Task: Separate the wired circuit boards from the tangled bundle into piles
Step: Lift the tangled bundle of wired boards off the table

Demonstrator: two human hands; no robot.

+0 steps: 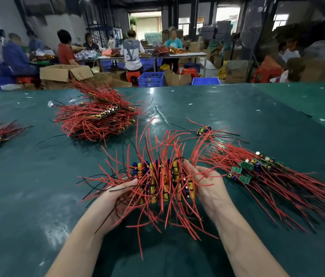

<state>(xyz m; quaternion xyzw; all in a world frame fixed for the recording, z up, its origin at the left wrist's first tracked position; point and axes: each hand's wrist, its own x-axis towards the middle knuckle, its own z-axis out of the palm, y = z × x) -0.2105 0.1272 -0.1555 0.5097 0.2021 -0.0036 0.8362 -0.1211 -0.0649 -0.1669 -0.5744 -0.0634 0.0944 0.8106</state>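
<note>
Dark green tabletop (37, 186), glossy. Held bundle (163, 180): red and black wires, yellow and blue components. Right pile (257, 168): green boards, red wires. Far pile (97, 118): mostly red, few black leads. Background crates (151, 79) blue, stools (132, 75) red-orange, cartons (61, 72) brown.

Two bare forearms reached in from the bottom edge, without sleeves, gloves, rings or watch; left hand (121, 194), right hand (207, 184).
</note>
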